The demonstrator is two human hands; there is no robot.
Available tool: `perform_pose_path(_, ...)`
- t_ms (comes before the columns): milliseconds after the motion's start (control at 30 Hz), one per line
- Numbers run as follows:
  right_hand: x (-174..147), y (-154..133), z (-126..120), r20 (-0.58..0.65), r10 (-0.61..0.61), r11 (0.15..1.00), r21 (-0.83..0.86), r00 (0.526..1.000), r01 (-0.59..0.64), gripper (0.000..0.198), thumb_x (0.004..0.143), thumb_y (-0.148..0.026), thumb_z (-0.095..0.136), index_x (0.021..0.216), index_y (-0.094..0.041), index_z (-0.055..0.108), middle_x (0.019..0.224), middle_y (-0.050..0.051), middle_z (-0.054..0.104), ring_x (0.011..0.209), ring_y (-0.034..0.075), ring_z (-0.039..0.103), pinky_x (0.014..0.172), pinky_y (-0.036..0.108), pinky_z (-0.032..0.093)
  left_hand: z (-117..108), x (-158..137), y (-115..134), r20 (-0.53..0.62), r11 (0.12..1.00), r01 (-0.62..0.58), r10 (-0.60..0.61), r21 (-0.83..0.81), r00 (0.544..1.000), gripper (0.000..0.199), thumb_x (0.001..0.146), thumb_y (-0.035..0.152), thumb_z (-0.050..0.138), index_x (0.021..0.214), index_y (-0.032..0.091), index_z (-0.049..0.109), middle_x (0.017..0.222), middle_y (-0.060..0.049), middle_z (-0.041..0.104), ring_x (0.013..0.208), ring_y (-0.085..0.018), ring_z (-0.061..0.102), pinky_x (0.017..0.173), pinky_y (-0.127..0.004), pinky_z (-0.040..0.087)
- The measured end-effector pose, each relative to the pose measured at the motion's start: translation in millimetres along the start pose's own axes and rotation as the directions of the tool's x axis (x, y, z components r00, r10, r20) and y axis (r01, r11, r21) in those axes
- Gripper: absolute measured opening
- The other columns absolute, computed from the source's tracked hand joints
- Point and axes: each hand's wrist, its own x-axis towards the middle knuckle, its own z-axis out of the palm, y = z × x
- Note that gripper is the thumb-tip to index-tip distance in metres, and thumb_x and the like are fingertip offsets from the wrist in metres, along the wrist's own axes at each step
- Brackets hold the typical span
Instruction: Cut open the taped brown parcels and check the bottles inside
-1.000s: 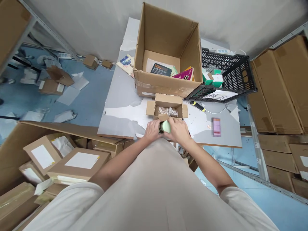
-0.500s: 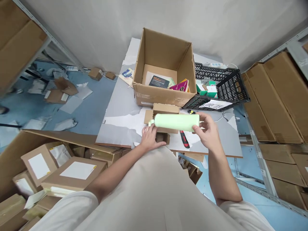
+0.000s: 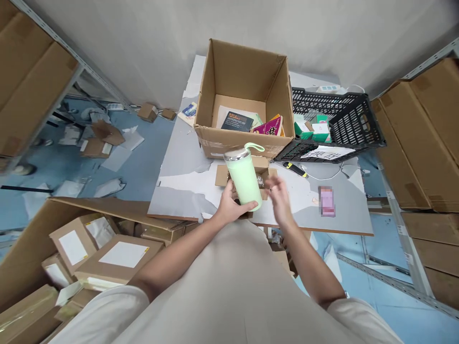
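My left hand (image 3: 232, 204) is closed around the lower part of a pale green bottle (image 3: 244, 179). The bottle leans, its silver-rimmed top and green strap loop tilted up and to the left. To the right of it, my right hand (image 3: 278, 198) is raised, slightly blurred, with its fingers apart and nothing in them. Beneath the bottle lies a small opened cardboard box (image 3: 221, 175) with its flaps spread. Something shiny and clear shows inside that box, partly covered by the bottle.
A large open carton (image 3: 247, 143) holding several books stands behind. Beside it is a black plastic crate (image 3: 344, 126) with green and white boxes. A yellow-black cutter (image 3: 296, 169) and a pixelated pink item (image 3: 327, 201) lie on the table (image 3: 179, 179). Parcels (image 3: 120, 253) fill a bin at lower left.
The bottle has gone from lying level in my right hand to leaning in my left hand. My right hand has let go and moved left. The red-black cutter is now out of sight.
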Motion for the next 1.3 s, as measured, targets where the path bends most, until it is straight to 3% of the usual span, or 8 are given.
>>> perform_pose_path(67, 17.4, -17.8, -9.5, -0.064, -0.129, 0.987, -0.108, 0.990, 0.122, 0.069, 0.079, -0.067, 0.051, 0.138, -0.035, 0.034, 0.145, 0.007, 0.037, 0.132, 0.027, 0.038, 0.104, 0.050, 0.039, -2.0, 0.3, 3.1, -0.035, 0.990, 0.047, -0.043, 0.133, 0.998, 0.074, 0.054, 0.039, 0.084, 0.115, 0.021, 0.046, 0.111, -0.008, 0.062, 0.098, -0.021, 0.062, 0.081, -0.033, 0.051)
perform_pose_path(133, 38.3, -38.1, -14.3, 0.026, -0.223, 0.947, -0.231, 0.975, 0.223, 0.075, 0.072, -0.066, 0.062, 0.136, -0.033, 0.040, 0.143, 0.007, 0.040, 0.131, 0.028, 0.040, 0.103, 0.047, 0.039, -2.1, -0.5, 5.9, -0.075, 0.955, 0.066, -0.046, 0.289, 0.996, 0.072, 0.053, 0.040, 0.084, 0.112, 0.021, 0.048, 0.104, -0.006, 0.064, 0.093, -0.020, 0.062, 0.080, -0.034, 0.050)
perform_pose_path(267, 74.0, -56.6, -8.7, 0.229, -0.164, 0.931, -0.286, 0.959, 0.227, 0.052, 0.069, -0.058, 0.070, 0.109, -0.026, 0.062, 0.114, 0.007, 0.063, 0.108, 0.025, 0.058, 0.096, 0.045, 0.045, 1.4, -5.8, 9.3, -0.110, 0.898, 0.048, 0.001, 0.437, 0.994, 0.069, 0.052, 0.040, 0.084, 0.109, 0.022, 0.050, 0.099, -0.004, 0.063, 0.092, -0.020, 0.060, 0.079, -0.034, 0.049)
perform_pose_path(567, 85.3, -30.5, -10.7, 0.149, -0.050, 0.996, -0.066, 0.988, 0.060, 0.039, 0.069, -0.052, 0.072, 0.096, -0.024, 0.067, 0.104, 0.003, 0.067, 0.094, 0.020, 0.062, 0.087, 0.039, 0.049, -1.1, -28.0, 8.0, -0.063, 0.954, 0.093, -0.078, 0.284, 0.995, 0.078, 0.053, 0.038, 0.083, 0.118, 0.023, 0.044, 0.120, -0.011, 0.053, 0.112, -0.025, 0.052, 0.083, -0.035, 0.049)
perform_pose_path(767, 78.2, -39.8, -22.9, 0.320, -0.020, 0.994, 0.112, 0.947, -0.017, 0.070, 0.062, -0.081, 0.055, 0.109, -0.029, 0.062, 0.115, 0.005, 0.065, 0.108, 0.026, 0.059, 0.089, 0.046, 0.049, -2.8, -27.7, -6.0, 0.078, 0.981, 0.098, -0.086, -0.166, 0.993, 0.069, 0.064, 0.053, 0.072, 0.118, 0.022, 0.043, 0.105, -0.008, 0.061, 0.095, -0.022, 0.061, 0.078, -0.034, 0.050)
perform_pose_path(900, 75.6, -38.7, -19.9, 0.308, -0.005, 0.991, 0.128, 0.952, -0.036, 0.069, 0.056, -0.072, 0.069, 0.110, -0.031, 0.056, 0.115, 0.003, 0.063, 0.104, 0.025, 0.060, 0.085, 0.044, 0.052, -3.3, -25.7, -5.1, 0.182, 0.873, 0.294, -0.240, -0.390, 0.954, 0.071, 0.068, 0.062, 0.063, 0.124, 0.021, 0.047, 0.111, -0.010, 0.062, 0.095, -0.026, 0.063, 0.072, -0.037, 0.052)
perform_pose_path(1067, 79.3, -32.7, -10.7, 0.200, 0.033, 0.991, 0.121, 0.979, -0.058, 0.051, 0.063, -0.056, 0.075, 0.101, -0.030, 0.055, 0.109, 0.001, 0.063, 0.095, 0.020, 0.061, 0.075, 0.036, 0.055, -0.3, -25.9, 0.2, 0.211, 0.858, 0.341, -0.278, -0.384, 0.937, 0.068, 0.076, 0.056, 0.060, 0.132, 0.021, 0.044, 0.129, -0.012, 0.054, 0.114, -0.030, 0.055, 0.083, -0.040, 0.052)
perform_pose_path(1300, 79.9, -30.7, -7.9, 0.140, 0.043, 0.993, 0.106, 0.989, -0.058, 0.048, 0.062, -0.052, 0.077, 0.097, -0.029, 0.053, 0.108, 0.000, 0.061, 0.095, 0.018, 0.059, 0.075, 0.033, 0.054, 3.4, -24.9, -6.9, 0.015, 0.966, 0.197, -0.197, -0.167, 0.980, 0.079, 0.058, 0.039, 0.083, 0.122, 0.023, 0.039, 0.131, -0.011, 0.048, 0.114, -0.023, 0.053, 0.087, -0.034, 0.050)
